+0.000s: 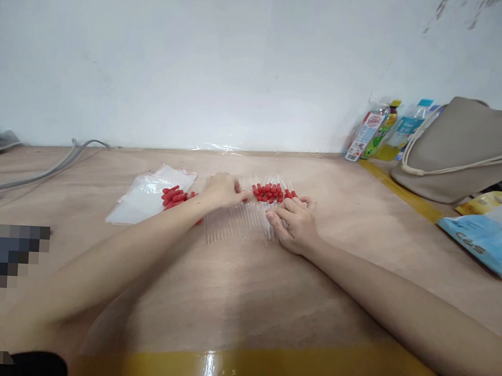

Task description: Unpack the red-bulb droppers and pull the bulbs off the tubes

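Observation:
My left hand is bent over the far left end of a row of thin clear tubes, its fingers curled in toward the thumb. A bit of red shows at the thumb tip; whether it is gripped I cannot make out. My right hand lies over the row's right end, fingers curled and thumb stretched along the tubes. What it holds, if anything, is hidden. Small red rubber bulbs lie heaped between and beyond my hands, on top of more clear tubes. Another pile of red bulbs sits left of my left forearm.
Clear plastic bags lie under the left pile. A grey cable runs along the far left. Several bottles, a carton, a beige bag and a blue packet stand or lie on the right. Yellow tape borders the near edge.

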`<state>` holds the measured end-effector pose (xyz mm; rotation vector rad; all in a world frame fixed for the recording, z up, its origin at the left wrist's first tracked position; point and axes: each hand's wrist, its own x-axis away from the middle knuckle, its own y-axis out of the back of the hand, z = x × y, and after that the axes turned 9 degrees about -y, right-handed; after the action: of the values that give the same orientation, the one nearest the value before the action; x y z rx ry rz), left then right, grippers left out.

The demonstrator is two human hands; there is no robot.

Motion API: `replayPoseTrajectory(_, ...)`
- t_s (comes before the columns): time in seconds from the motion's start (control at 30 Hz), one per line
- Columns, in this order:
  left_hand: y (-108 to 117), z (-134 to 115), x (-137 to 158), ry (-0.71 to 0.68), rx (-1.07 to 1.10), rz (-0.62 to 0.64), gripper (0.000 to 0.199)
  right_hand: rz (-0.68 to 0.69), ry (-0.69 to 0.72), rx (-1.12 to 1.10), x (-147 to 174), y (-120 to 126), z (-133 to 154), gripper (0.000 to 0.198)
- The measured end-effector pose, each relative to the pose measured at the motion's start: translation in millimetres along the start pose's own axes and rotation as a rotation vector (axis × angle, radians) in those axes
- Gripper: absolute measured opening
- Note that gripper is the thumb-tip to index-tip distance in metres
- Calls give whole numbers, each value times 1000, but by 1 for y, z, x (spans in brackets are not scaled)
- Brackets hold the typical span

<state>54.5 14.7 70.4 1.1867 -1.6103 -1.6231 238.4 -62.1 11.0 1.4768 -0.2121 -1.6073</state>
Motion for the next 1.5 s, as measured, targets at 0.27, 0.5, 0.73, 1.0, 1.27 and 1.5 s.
replayPoseTrajectory(0.27,-1,-9,-18,247,121,240,21,-34,-62,-5,-1,-5,-4,37)
replayPoseTrajectory(0.5,9,8,5,26,47,-156,18,-54,-67,-53,-1,-4,-3,25)
replayPoseTrajectory(0.73,-12,30,83,-486,40,-363,10,-104,14,-59,0,-2,1,46)
replayPoseTrajectory(1.0,-29,25,103,-605,144,-635,12,-42,275,-40,2,1,13,33)
replayPoseTrajectory(1.27,-35,19,98,-630,213,-622,12,-11,311,-49,2,-9,12,17)
replayPoseTrajectory(1.5,-35,11,93,-697,165,-494,18,26,343,-68,3,-9,14,16)
